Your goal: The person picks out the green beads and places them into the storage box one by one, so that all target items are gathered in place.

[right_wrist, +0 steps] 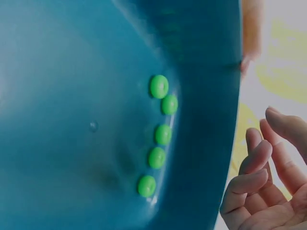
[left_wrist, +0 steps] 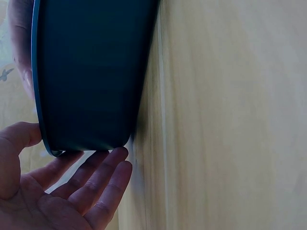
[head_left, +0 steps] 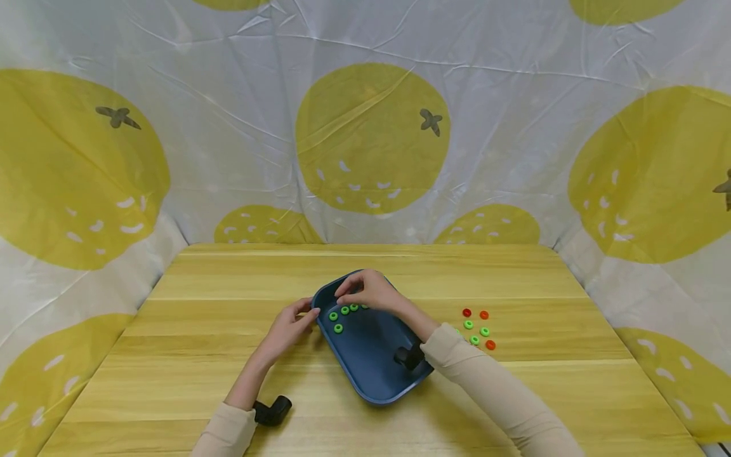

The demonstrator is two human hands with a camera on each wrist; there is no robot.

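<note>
A dark blue rectangular tray (head_left: pixel 374 365) stands at an angle on the table. My left hand (head_left: pixel 291 327) holds its far left corner; in the left wrist view the thumb is at the rim and the fingers lie against the outer wall. Several small green rings (head_left: pixel 338 328) lie inside along the far end, and they form an uneven row in the right wrist view. Over that far end hovers my right hand (head_left: pixel 371 293). Its fingers (right_wrist: pixel 256 155) are loosely bent, thumb apart from them, and I see nothing between them.
Right of the tray, loose green rings (head_left: pixel 468 324), a red ring (head_left: pixel 467 312) and orange rings (head_left: pixel 490 344) lie on the wooden table (head_left: pixel 228 330). My right forearm partly covers this group. A fruit-print cloth (head_left: pixel 502 139) hangs behind and at both sides.
</note>
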